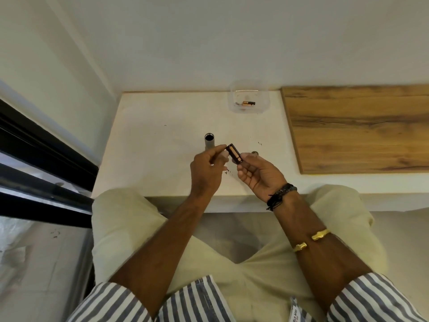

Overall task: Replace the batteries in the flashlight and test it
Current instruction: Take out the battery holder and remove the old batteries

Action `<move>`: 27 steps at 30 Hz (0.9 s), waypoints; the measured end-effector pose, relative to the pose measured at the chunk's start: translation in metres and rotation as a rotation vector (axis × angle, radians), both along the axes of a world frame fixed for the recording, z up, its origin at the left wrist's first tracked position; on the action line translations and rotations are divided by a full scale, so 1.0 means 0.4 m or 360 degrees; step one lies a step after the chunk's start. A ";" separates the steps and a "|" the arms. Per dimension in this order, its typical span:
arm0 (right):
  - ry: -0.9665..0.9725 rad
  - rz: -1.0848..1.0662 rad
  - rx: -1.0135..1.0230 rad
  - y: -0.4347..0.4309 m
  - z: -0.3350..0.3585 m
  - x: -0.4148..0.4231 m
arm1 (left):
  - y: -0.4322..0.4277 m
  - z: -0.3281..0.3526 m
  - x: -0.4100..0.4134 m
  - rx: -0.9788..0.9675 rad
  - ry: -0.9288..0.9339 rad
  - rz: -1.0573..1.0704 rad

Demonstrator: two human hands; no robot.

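Observation:
A grey flashlight body (209, 142) stands upright on the white table (151, 135), its open dark end facing up. Just right of it, a black battery holder (234, 153) with copper-coloured batteries in it is held above the table. My right hand (257, 174) grips the holder's lower end. My left hand (207, 169) pinches its upper end with thumb and fingertips. A small round flashlight cap (255, 153) lies on the table behind my right hand, mostly hidden.
A clear plastic container (248, 97) with loose batteries (246, 103) stands at the back of the table. A wooden board (357, 126) covers the right side. Dark specks dot the tabletop. A dark window frame (41, 145) runs along the left.

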State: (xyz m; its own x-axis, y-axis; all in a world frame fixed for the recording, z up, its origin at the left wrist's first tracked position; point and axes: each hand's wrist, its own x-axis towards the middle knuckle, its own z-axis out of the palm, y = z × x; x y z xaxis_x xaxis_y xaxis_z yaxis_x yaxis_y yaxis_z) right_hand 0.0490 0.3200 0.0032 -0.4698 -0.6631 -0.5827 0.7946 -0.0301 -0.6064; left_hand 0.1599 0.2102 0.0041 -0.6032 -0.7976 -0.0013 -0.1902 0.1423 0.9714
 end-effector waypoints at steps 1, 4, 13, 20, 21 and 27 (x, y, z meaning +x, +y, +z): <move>0.0028 0.0032 -0.0009 0.001 0.001 0.002 | 0.000 -0.001 -0.001 0.0006 -0.0009 -0.0007; 0.0140 0.0108 -0.0001 0.004 0.003 0.005 | -0.003 0.001 -0.001 0.0038 -0.0025 -0.0169; 0.0383 0.0190 0.0193 0.011 -0.001 -0.004 | -0.021 0.000 -0.004 -0.0041 -0.0091 -0.0532; 0.0790 0.0163 0.0292 0.008 0.007 -0.005 | -0.044 -0.007 -0.002 0.0004 -0.0127 -0.0552; 0.1005 0.0156 0.0349 0.009 0.010 -0.009 | -0.048 -0.008 -0.001 0.0017 -0.0145 -0.0553; 0.1942 0.0343 0.0609 0.017 0.019 -0.016 | -0.046 -0.033 0.006 -0.0113 -0.0245 -0.0617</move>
State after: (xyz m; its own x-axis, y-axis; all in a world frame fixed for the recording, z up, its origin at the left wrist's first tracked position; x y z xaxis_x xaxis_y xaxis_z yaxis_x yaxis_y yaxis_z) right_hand 0.0426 0.3267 0.0107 -0.7341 -0.6786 -0.0246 -0.3067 0.3637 -0.8796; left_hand 0.1622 0.1917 -0.0092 -0.8557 -0.5130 -0.0684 -0.2519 0.2973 0.9210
